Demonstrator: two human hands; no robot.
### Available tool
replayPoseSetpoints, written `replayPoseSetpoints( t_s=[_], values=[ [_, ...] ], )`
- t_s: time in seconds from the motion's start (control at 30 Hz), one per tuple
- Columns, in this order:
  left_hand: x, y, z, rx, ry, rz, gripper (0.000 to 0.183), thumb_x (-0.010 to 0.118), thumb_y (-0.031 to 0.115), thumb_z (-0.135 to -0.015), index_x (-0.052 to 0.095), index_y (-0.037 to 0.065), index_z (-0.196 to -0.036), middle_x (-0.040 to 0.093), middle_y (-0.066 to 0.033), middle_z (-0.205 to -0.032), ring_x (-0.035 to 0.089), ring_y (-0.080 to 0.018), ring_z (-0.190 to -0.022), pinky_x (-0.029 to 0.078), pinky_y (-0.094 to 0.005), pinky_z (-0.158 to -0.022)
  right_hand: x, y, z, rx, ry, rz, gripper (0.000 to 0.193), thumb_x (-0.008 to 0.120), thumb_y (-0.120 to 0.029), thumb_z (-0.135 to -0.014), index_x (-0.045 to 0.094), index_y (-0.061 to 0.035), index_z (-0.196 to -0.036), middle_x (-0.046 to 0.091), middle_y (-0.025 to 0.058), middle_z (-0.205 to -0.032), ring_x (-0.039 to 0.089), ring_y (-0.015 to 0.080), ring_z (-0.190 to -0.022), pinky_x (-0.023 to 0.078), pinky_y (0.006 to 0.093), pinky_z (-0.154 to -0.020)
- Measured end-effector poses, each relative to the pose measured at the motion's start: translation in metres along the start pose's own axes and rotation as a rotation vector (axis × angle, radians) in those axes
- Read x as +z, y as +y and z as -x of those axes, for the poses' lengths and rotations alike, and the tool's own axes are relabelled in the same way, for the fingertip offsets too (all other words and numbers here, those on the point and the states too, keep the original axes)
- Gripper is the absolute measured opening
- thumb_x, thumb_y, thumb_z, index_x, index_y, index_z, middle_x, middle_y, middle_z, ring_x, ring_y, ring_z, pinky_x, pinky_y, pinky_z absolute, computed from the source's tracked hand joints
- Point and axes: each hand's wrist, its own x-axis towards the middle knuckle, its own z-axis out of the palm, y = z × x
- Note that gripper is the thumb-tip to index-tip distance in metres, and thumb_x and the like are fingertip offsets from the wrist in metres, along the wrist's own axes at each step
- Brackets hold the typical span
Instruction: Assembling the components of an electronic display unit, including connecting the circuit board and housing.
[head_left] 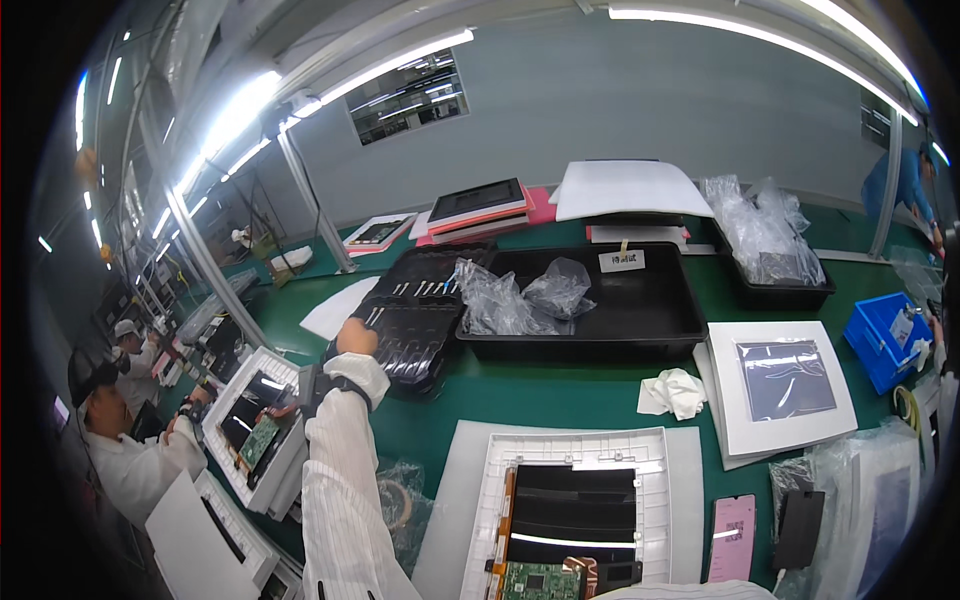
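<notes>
My left arm, in a white sleeve with a dark strapped device (318, 388) at the wrist, stretches forward. My left hand (357, 338) is at the near left edge of an opened black tool case (415, 345), beside small silver-tipped tools (375, 316) in its slots. Its fingers curl down out of sight, so whether they hold anything is hidden. Of my right side, only a white sleeve (690, 592) shows at the bottom edge. Before me a white panel frame (655, 500) with a dark screen and a green circuit board (543, 581) lies on a foam sheet (445, 510).
Behind the case stands a black tray (640, 320) with crumpled plastic bags (525, 300). On the right are a white cloth (675, 393), stacked white panels (840, 400), a pink phone-shaped item (732, 540) and a blue bin (885, 340). A co-worker (135, 460) handles another panel at left.
</notes>
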Motion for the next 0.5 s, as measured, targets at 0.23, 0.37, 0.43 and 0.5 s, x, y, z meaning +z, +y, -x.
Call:
replayPoseSetpoints(
  t_s=[0.23,0.37,0.43,0.5],
  values=[
    [0.058,-0.063,-0.039,-0.183,-0.115,-0.324,0.025,0.056,0.015,-0.080,0.062,0.000,-0.098,0.063,-0.0242,-0.103,0.061,-0.0381,-0.098,0.048,-0.0447,-0.084,-0.121,-0.216,-0.122,0.564,0.400,-0.613,0.031,0.051,-0.015,-0.094,0.047,0.0060,-0.116,0.063,0.0188,-0.101,0.062,0.0205,-0.090,0.051,0.0317,-0.079],
    [0.082,-0.074,-0.038,-0.164,-0.058,-0.429,0.031,0.051,0.020,-0.084,0.058,0.003,-0.108,0.061,-0.0257,-0.106,0.059,-0.0373,-0.103,0.046,-0.0444,-0.089,-0.122,-0.221,-0.121,0.570,0.468,-0.539,0.024,0.052,-0.013,-0.093,0.051,0.0068,-0.108,0.064,0.0193,-0.094,0.063,0.0206,-0.082,0.053,0.0318,-0.073],
    [0.086,-0.075,-0.037,-0.193,-0.043,-0.474,0.030,0.051,0.023,-0.085,0.060,0.005,-0.107,0.061,-0.0266,-0.105,0.058,-0.0373,-0.105,0.043,-0.0458,-0.093,-0.116,-0.225,-0.127,0.528,0.548,-0.507,0.020,0.052,-0.011,-0.092,0.054,0.0072,-0.101,0.066,0.0183,-0.087,0.064,0.0203,-0.075,0.054,0.0305,-0.069],
    [0.081,-0.084,-0.045,-0.198,-0.070,-0.458,0.025,0.053,0.021,-0.084,0.062,0.005,-0.101,0.062,-0.0250,-0.102,0.059,-0.0381,-0.102,0.045,-0.0459,-0.090,-0.119,-0.226,-0.134,0.483,0.531,-0.498,0.020,0.052,-0.011,-0.092,0.054,0.0071,-0.100,0.066,0.0180,-0.087,0.064,0.0200,-0.075,0.054,0.0304,-0.068]
  ],
)
